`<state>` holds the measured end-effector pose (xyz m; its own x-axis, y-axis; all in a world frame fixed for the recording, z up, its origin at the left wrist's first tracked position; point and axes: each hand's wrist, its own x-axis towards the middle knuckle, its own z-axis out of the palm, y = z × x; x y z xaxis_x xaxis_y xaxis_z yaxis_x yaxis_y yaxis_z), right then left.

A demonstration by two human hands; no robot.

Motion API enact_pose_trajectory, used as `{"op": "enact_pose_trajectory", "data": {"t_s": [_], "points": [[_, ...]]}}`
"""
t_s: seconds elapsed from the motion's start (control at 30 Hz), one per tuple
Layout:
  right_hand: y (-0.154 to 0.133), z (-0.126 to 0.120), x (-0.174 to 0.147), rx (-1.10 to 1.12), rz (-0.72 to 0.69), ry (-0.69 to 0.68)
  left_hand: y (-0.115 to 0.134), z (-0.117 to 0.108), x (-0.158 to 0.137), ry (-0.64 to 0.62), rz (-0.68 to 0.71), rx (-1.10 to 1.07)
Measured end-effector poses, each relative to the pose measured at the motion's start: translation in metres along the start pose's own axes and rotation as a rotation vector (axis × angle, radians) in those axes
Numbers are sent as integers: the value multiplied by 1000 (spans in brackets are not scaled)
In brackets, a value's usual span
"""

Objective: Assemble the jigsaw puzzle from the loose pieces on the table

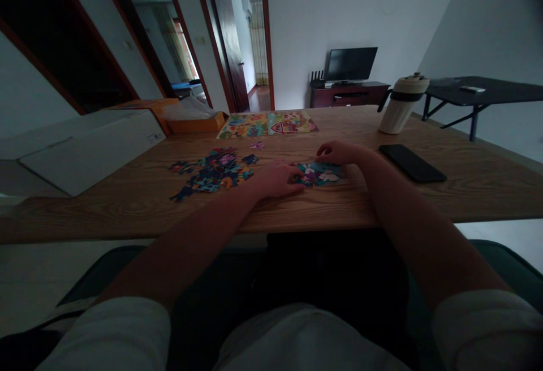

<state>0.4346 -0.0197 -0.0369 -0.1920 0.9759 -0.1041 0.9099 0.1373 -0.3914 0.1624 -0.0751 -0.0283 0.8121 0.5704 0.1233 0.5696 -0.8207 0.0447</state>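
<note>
A partly joined jigsaw puzzle with white rabbits on a teal ground lies flat on the wooden table. My left hand rests at its left edge, thumb and fingers apart and touching it. Over its upper edge, my right hand is bent with its fingertips drawn together; whatever sits between them is too small and dark to make out. Left of my left hand spreads a heap of loose jigsaw pieces. One pink piece lies apart behind the heap.
Beyond the pieces lies a colourful picture sheet. A white box and an orange box holding clear plastic stand left. On the right are a black phone and an upright cream tumbler. The table's front edge runs below my forearms.
</note>
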Motion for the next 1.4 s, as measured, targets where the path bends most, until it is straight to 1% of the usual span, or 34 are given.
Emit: {"op": "enact_pose_trajectory", "data": {"t_s": [0.27, 0.37, 0.5, 0.6, 0.8, 0.97, 1.23, 1.33, 1.4], "points": [[-1, -1, 0, -19, -2, -5, 5, 0, 0, 13, -7, 10], [0, -1, 1, -25, -6, -9, 7, 1, 1, 41, 40, 11], [1, 0, 2, -11, -9, -4, 9, 6, 5, 23, 134, 23], [2, 0, 3, -7, -8, 2, 9, 9, 7, 31, 148, 40], [0, -1, 2, -15, 0, -6, 10, 10, 8, 51, 149, 76], [-1, 0, 2, -28, -2, 3, 10, 8, 7, 32, 143, 96], [-1, 0, 3, -27, -16, -8, 15, 10, 9, 48, 49, 68], [-1, -1, 2, -18, -15, -7, 14, 8, 8, 18, 26, 48], [-2, -2, 0, 6, -1, -3, 8, 5, 6, -3, 36, 5]]}}
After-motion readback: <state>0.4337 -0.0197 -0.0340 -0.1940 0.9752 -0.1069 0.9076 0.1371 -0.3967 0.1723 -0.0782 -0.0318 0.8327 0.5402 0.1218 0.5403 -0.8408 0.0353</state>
